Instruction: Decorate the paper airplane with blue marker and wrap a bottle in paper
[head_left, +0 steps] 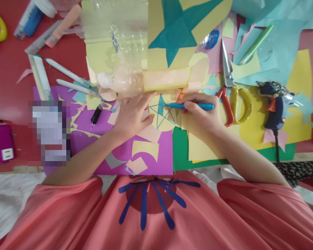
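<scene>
My right hand (202,109) is closed around a blue marker (207,106), its tip touching a round piece of yellow paper (167,124). On that paper is a star outline in blue lines, with its top point coloured in. My left hand (133,116) lies with fingers stretched out at the left edge of the round paper, thumb and fingertips resting on it. Just beyond the hands lies a clear plastic bottle (122,81) with yellow and pink paper strips by it. A larger yellow sheet (206,24) behind carries a filled-in teal star.
Scissors (228,83) with red and yellow handles lie to the right, near a dark blue glue gun (275,107). White pens (70,78), a black pen (96,114) and a pixelated phone-like object (50,133) are at left. Paper scraps cover purple sheets (164,156).
</scene>
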A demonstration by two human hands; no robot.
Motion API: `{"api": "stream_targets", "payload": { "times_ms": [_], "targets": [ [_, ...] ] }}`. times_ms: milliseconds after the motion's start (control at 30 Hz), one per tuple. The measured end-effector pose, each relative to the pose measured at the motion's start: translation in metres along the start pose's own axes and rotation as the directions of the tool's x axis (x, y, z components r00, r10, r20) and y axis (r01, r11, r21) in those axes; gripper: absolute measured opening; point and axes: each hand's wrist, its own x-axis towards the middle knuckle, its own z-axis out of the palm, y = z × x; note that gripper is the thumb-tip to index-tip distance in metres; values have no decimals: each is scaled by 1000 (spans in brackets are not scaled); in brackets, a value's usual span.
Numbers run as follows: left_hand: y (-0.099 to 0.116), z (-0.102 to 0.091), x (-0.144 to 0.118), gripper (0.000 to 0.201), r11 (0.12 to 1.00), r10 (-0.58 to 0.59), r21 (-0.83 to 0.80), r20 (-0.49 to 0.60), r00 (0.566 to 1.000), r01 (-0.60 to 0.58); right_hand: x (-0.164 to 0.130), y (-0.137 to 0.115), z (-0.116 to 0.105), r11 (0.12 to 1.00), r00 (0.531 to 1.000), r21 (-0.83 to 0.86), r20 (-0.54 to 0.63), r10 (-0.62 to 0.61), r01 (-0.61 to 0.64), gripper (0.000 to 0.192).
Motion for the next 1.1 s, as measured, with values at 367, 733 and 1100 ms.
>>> {"api": "stream_targets", "payload": {
  "times_ms": [367, 733, 1100],
  "targets": [
    [-1, 1, 1, 54, 1000, 4, -7, 5, 1000, -4, -1, -1, 0, 999, 999, -47, 35, 2, 0, 11],
    [-1, 1, 0, 55, 1000, 2, -16, -7, 1000, -2, -2, -6, -2, 999, 991, -52, 137, 7, 0, 14],
    [0, 0, 0, 54, 1000, -1, -13, 3, 1000, 1, -1, -2, 0, 999, 998, -30, 61, 21, -19, 12]
  ]
}}
